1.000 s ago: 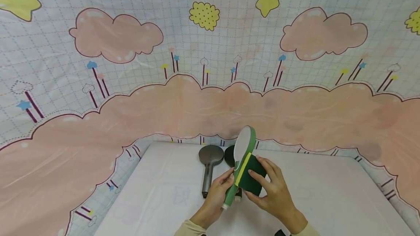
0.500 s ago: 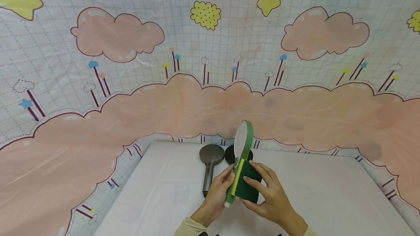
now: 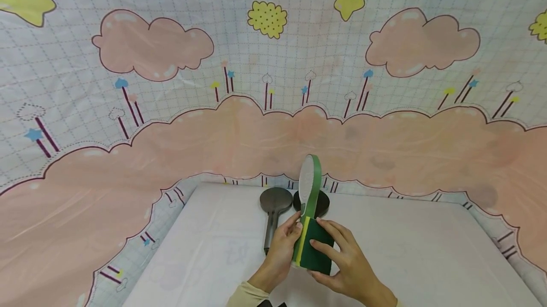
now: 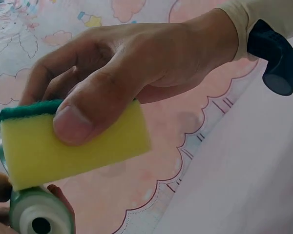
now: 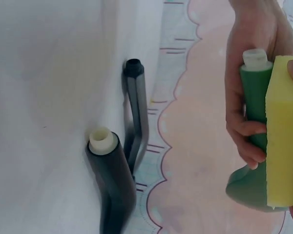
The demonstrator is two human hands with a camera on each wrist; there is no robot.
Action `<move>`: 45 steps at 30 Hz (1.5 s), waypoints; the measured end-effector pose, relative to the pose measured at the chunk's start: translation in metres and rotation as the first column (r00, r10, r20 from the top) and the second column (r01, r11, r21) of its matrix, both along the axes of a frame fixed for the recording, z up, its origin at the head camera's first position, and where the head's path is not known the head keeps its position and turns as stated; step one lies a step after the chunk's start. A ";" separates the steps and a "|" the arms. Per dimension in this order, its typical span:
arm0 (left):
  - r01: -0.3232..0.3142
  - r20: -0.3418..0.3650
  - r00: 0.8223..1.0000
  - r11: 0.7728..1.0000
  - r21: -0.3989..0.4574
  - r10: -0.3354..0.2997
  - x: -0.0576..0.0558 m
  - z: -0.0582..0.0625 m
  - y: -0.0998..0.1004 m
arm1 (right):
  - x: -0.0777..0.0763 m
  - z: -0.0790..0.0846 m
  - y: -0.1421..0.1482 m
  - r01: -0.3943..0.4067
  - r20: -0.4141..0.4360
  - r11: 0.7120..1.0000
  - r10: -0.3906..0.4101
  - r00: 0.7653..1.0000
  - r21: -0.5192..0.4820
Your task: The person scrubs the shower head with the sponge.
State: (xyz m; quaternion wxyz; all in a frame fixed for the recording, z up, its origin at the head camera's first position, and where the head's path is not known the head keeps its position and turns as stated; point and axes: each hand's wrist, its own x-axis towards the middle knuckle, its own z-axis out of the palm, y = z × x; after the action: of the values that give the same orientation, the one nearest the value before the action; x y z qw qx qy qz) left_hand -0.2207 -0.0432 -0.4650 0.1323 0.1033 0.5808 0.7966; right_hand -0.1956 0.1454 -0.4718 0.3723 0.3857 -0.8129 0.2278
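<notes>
In the head view my left hand [image 3: 278,251] grips a green shower head [image 3: 316,184] by its handle, its round white face turned to the left. My right hand [image 3: 352,269] pinches a sponge [image 3: 318,248], yellow on one side and dark green on the other. The yellow side lies against the lower handle. From the left wrist view, the right thumb presses the sponge's edge [image 4: 78,151], and the pale threaded handle end [image 4: 41,219] pokes out below it. In the right wrist view, left-hand fingers [image 5: 249,127] curl round the handle beside the sponge.
On the white table [image 3: 406,240] behind the hands lie a grey shower head [image 3: 275,201] and a black shower head [image 3: 321,203], side by side. A patterned cloth [image 3: 256,141] with pink clouds rises behind the table.
My right hand has slid the sponge down and left along the handle towards its end. The green shower head has shifted slightly left and stands more upright.
</notes>
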 end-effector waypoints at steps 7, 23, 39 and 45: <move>-0.053 -0.041 0.998 0.997 -0.052 0.051 0.002 0.000 0.002 | -0.001 -0.001 -0.001 -0.006 -0.007 1.000 0.006 1.000 -0.007; -0.112 -0.074 0.992 0.989 -0.100 0.105 -0.002 -0.006 0.003 | -0.008 0.003 -0.001 0.004 -0.022 0.997 -0.006 1.000 -0.075; 0.068 0.025 0.997 0.996 0.057 -0.069 -0.009 -0.012 -0.004 | -0.007 0.003 -0.001 -0.017 -0.052 0.998 0.014 0.999 -0.053; 0.092 0.017 0.995 0.991 0.093 -0.094 -0.011 -0.013 -0.004 | -0.009 0.003 0.000 -0.019 -0.064 0.999 0.016 0.998 -0.047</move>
State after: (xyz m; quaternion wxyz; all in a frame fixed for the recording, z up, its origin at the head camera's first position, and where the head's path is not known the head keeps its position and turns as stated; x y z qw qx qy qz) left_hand -0.2314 -0.0473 -0.4780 0.1706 0.1279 0.5364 0.8166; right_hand -0.2045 0.1457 -0.4686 0.4048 0.3909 -0.7916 0.2380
